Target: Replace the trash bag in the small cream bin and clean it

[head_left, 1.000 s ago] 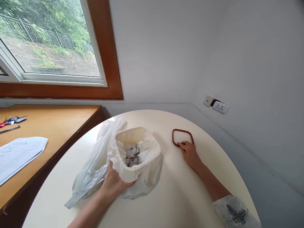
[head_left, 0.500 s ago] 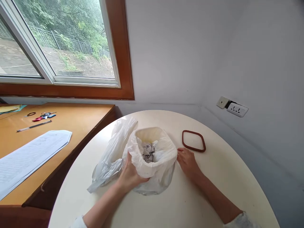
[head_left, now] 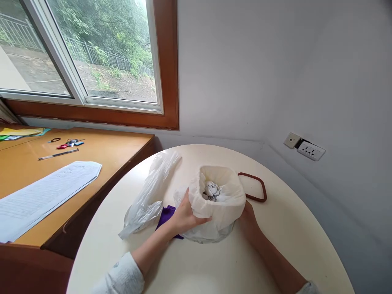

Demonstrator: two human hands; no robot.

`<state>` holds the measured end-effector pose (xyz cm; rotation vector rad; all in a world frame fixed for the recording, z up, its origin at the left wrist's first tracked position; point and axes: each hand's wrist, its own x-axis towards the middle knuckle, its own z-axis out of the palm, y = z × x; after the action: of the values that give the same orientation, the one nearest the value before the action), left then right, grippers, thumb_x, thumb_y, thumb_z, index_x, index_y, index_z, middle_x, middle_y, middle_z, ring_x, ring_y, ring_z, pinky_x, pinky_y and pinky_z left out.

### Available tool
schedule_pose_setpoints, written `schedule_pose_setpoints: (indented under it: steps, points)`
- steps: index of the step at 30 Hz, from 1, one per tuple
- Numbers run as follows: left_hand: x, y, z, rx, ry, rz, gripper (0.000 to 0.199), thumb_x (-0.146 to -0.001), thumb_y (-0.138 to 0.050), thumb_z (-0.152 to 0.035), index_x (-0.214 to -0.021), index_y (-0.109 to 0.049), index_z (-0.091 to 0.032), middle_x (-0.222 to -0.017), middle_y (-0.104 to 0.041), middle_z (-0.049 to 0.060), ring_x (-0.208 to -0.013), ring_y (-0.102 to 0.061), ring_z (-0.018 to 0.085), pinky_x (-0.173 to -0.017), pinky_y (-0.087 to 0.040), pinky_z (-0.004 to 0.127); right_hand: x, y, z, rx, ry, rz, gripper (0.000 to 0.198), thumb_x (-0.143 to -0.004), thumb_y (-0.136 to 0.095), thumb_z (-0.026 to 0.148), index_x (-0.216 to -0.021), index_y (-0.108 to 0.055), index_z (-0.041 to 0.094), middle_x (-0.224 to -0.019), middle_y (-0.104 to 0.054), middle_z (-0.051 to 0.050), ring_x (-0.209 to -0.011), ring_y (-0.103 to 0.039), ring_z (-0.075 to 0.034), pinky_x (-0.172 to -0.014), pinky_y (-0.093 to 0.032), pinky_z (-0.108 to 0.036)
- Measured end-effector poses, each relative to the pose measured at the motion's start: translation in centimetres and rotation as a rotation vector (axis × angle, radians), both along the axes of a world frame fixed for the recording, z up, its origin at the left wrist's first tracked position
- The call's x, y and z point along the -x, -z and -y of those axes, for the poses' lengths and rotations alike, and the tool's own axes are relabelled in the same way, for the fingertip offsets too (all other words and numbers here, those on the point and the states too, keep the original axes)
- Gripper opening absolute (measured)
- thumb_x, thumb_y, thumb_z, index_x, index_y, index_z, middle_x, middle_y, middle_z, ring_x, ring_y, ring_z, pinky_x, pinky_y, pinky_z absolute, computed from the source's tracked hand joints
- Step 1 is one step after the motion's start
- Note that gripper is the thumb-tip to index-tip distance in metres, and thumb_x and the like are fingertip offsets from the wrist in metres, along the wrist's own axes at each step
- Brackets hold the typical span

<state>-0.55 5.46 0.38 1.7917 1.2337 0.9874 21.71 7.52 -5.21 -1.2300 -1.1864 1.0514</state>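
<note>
The curved edge of the round worktop [head_left: 196, 271] is seen well apart from the bin [head_left: 229, 210] at its far side, and room for moving is offered on the bin's near side and out to its right. To the bin's left, room is narrowed by a plastic bag [head_left: 143, 208] and a purple piece [head_left: 168, 213], the latter lying between bag and bin and partly covered by the left hand [head_left: 188, 215]. Close on the bin's right, a ring [head_left: 256, 199] is laid flat, its left side partly hidden by the bin.

The bin's near left side is held by the left hand, with the thumb and fingers spread around it. The right hand [head_left: 248, 220] is placed at the bin's right side; its fingers are mostly hidden there, so how far they are opened cannot be told.

The bin is lined with thin, whitish film [head_left: 203, 208], folded over the rounded, four-cornered rim and wrinkled below it. Crumpled white paper [head_left: 212, 188] is contained inside. The plastic bag is creased, limp and translucent. The ring is reddish brown, slim and rounded at its corners. Well to the left of the bin, written sheets [head_left: 52, 196] are spread on a smooth wooden worktop [head_left: 122, 143].
</note>
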Motion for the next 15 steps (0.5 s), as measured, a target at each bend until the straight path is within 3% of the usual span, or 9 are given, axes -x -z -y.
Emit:
schedule_pose_setpoints:
  steps: [4, 9, 15]
  points:
    - [0.2, 0.1, -0.6, -0.043, 0.015, -0.045, 0.082, -0.062, -0.073, -0.042, -0.132, -0.034, -0.022, -0.132, -0.040, 0.012, -0.123, -0.038, 0.030, -0.106, -0.031, 0.045, -0.5, -0.3, 0.0, 0.056, 0.058, -0.043, 0.026, -0.076, -0.055, 0.035, -0.098, -0.063, 0.023, -0.097, -0.067, -0.001, -0.088, -0.057, -0.019, -0.075, -0.046, -0.031]
    - [0.0, 0.5, -1.5, -0.052, -0.039, -0.151, 0.070, -0.069, -0.065, -0.042, -0.130, -0.037, -0.022, -0.140, -0.028, 0.012, -0.130, -0.028, 0.028, -0.108, -0.027, 0.042, -1.0, -0.7, 0.5, 0.137, 0.129, -0.170, 0.028, -0.076, -0.055, 0.039, -0.098, -0.062, 0.024, -0.096, -0.066, -0.002, -0.082, -0.058, -0.018, -0.065, -0.047, -0.026]
    - [2.0, -1.2, -1.9, -0.050, -0.085, -0.361, 0.052, -0.071, -0.057, -0.022, -0.121, -0.046, -0.019, -0.144, -0.017, 0.013, -0.129, -0.030, 0.030, -0.103, -0.033, 0.043, -1.9, -1.5, 1.1, 0.166, 0.123, -0.325, 0.029, -0.071, -0.060, 0.038, -0.097, -0.062, 0.024, -0.098, -0.067, -0.002, -0.083, -0.061, -0.020, -0.060, -0.049, -0.027]
